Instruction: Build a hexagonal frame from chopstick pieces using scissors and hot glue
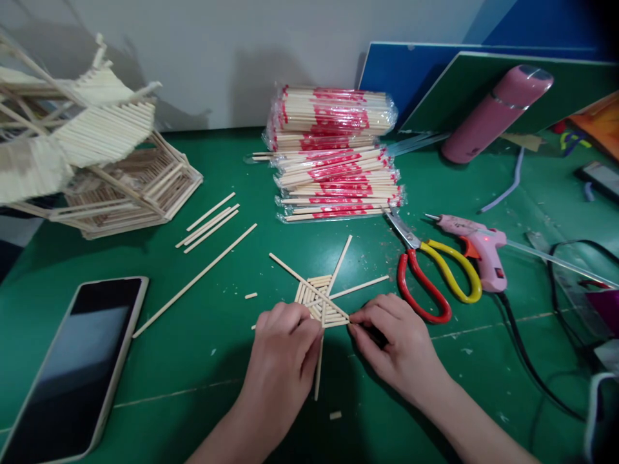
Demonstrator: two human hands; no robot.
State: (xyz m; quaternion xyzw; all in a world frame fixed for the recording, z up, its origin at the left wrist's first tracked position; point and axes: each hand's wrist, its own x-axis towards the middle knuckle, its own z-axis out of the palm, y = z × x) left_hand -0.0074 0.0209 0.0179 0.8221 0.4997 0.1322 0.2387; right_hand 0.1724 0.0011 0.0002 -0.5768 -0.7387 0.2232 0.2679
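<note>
A web-like piece of wooden sticks [333, 314] lies on the green table, with longer sticks crossing at its middle and short ones filling the spaces between them. My left hand [285, 345] is closed at the near left side of this piece, its fingertips pinched by a stick and partly hidden from view. At the near right corner, my right hand [394, 335] pinches the end of a stick between thumb and forefinger. Red-and-yellow-handled scissors [420, 258] lie just beyond my right hand. A pink glue gun [476, 248] rests farther right.
Wrapped chopstick bundles [338, 154] are piled at the back. A stick-built model [130, 174] stands at left, near loose sticks [210, 222] and a phone [72, 367]. A pink flask [498, 113] leans at back right. The glue gun's black cord [527, 367] runs along the right.
</note>
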